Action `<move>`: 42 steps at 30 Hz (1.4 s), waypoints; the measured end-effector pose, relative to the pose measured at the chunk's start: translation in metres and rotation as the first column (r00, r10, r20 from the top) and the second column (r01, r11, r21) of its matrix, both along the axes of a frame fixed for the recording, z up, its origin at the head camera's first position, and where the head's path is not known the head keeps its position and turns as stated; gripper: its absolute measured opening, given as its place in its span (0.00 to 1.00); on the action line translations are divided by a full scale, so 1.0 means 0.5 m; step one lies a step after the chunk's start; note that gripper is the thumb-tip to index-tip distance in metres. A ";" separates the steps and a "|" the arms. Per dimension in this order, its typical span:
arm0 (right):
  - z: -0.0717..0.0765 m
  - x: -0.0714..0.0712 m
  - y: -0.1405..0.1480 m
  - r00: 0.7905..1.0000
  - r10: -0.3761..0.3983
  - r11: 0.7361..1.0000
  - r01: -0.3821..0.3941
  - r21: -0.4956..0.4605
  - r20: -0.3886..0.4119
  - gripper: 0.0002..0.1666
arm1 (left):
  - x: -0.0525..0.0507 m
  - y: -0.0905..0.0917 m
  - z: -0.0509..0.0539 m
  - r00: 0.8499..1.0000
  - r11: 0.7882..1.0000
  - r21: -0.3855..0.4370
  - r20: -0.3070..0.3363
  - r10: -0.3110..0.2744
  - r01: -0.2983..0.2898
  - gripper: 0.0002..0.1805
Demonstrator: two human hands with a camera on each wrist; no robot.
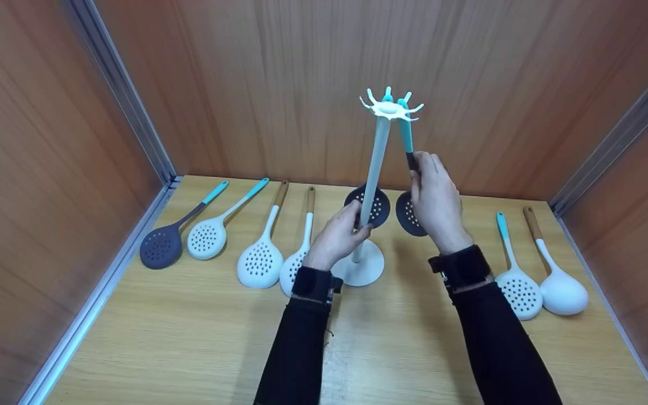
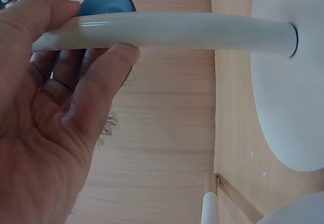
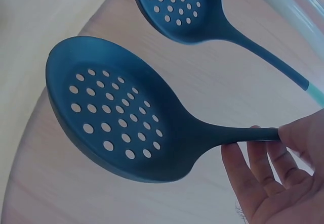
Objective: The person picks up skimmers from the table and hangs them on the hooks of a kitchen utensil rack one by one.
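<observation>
A white utensil stand [image 1: 376, 163] with a round base and a crown of hooks stands upright near the middle of the table. My left hand [image 1: 338, 233] grips its pole partway up. With my right hand [image 1: 439, 197] I pinch the dark neck of a skimmer [image 3: 116, 113] that has a turquoise handle. Its handle top is up at the hooks; whether it hangs there I cannot tell. Behind the pole a second dark skimmer [image 1: 379, 207] hangs from the stand, its bowl partly hidden by the pole.
Left on the table lie a dark skimmer [image 1: 161, 246], a white turquoise-handled skimmer [image 1: 207, 238] and two white wooden-handled skimmers [image 1: 260, 263] [image 1: 292, 270]. At the right lie a white skimmer [image 1: 520, 292] and a white ladle [image 1: 563, 291]. Wooden panels [image 1: 279, 84] enclose the table.
</observation>
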State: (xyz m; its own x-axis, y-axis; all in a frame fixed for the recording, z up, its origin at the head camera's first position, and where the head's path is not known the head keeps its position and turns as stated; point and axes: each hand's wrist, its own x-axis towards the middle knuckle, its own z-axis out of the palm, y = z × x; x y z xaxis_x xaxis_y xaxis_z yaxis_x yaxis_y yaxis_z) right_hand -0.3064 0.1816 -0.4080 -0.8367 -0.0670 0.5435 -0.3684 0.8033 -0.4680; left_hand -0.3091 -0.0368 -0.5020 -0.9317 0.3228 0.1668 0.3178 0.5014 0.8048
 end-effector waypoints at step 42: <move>-0.018 0.008 -0.045 1.000 0.012 0.998 -0.010 -0.065 0.023 0.22 | -0.002 0.001 0.005 0.997 1.000 0.002 0.070 0.010 -0.010 0.12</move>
